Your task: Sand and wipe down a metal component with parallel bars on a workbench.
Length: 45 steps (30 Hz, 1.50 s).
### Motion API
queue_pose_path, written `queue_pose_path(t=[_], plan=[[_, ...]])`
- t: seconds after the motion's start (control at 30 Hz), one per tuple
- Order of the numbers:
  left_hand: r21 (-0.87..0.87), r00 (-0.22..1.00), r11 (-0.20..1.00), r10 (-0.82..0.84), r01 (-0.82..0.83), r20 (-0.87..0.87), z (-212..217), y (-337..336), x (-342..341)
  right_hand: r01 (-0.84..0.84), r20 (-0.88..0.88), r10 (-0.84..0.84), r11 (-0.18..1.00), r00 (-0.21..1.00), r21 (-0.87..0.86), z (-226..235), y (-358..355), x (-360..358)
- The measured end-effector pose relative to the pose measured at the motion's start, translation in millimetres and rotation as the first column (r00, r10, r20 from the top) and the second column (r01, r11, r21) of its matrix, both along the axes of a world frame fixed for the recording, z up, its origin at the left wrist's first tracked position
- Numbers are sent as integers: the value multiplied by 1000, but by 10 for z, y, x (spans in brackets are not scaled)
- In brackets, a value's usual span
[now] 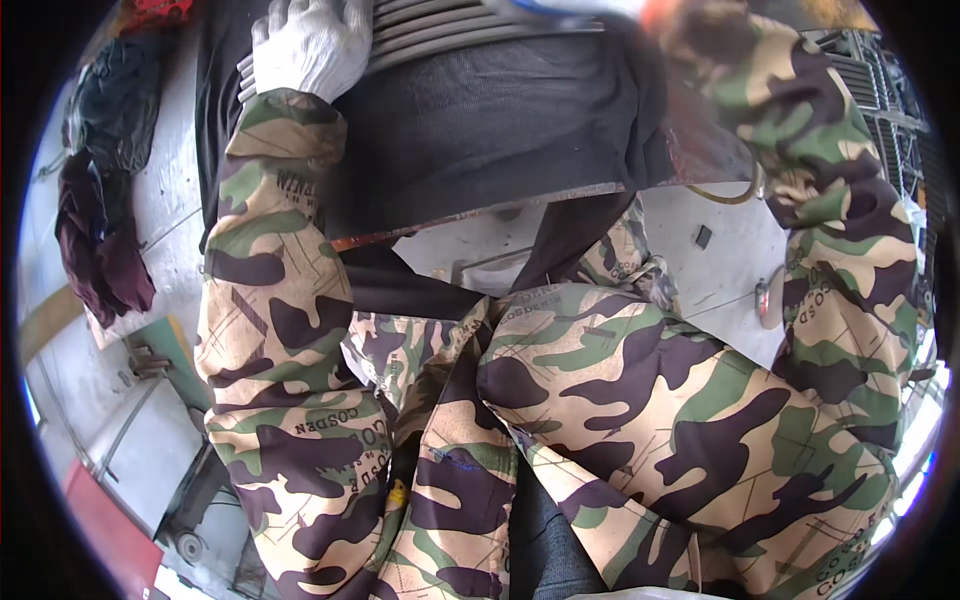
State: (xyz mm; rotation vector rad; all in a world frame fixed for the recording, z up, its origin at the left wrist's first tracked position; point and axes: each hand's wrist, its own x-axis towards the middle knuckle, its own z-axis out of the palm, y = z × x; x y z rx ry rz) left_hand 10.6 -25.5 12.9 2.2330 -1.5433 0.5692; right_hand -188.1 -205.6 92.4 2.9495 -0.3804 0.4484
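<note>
My left hand [308, 45], in a white knit glove, lies flat at the top left on a dark cloth [480, 130] draped over a bench and against a stack of grey ribbed metal plates [460, 25]. Its fingers are spread and hold nothing. My right arm in a camouflage sleeve [800, 150] reaches to the top right, where the hand runs out of the picture behind a blurred orange patch. Both camouflage sleeves and my jacket fill the lower half of the view.
Dark and maroon cloths [100, 230] hang at the left. A metal rack [880, 90] stands at the far right. On the pale floor lie a small can [765, 298] and a small dark block [703, 237]. A red and grey machine part [130, 460] sits lower left.
</note>
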Motion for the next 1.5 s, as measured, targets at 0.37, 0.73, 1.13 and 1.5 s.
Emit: queue_pose_path(t=[0.37, 0.73, 1.13, 1.5], plan=[[161, 994, 987, 3, -20, 110, -65, -9, 449, -148, 75, 152, 988, 986, -52, 81, 49, -187], [12, 983, 993, -115, 115, 145, -114, -80, 440, -64, 7, 63, 998, 998, 15, 163, 26, -117], [70, 995, 993, 97, -98, 25, -129, -159, 481, -67, -1, 67, 998, 998, 9, 114, 184, 212], [-74, 991, 994, -69, 77, 113, 103, -66, 145, -65, 24, 65, 998, 998, -26, 108, 273, 172]])
